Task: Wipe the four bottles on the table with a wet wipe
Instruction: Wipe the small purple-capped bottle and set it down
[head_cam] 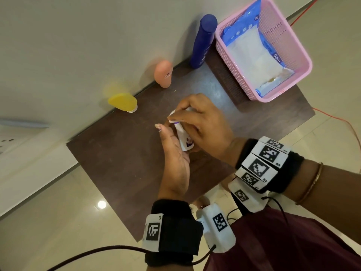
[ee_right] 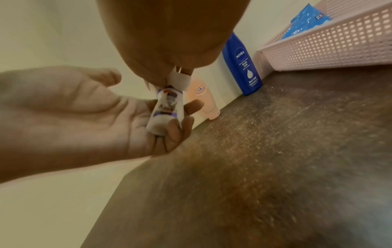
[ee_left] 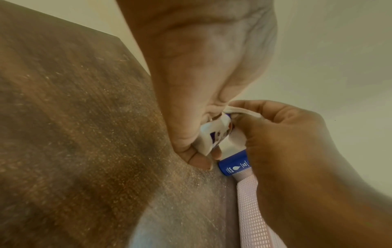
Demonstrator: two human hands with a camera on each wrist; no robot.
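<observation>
A person's left hand (head_cam: 175, 153) grips the base of a small white bottle (ee_right: 165, 110) above the table (head_cam: 121, 153), its long axis pointing toward 11 o'clock. At its cap, the right hand (head_cam: 205, 124) pinches a wet wipe (head_cam: 173, 116); three bottles wait from 10 to 1 o'clock.

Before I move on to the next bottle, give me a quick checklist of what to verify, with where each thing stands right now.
1. Left hand holds the white bottle: ok, fingers curl round its lower part.
2. Right hand pinches the wipe against the bottle's top: ok.
3. White bottle wiped all over: cannot tell, hands hide much of it.
4. Yellow bottle, peach bottle and blue bottle upright by the wall: ok.
5. Spare wipes: ok, pack lies in the basket.
6. Which standing bottles are already wiped: cannot tell.
</observation>
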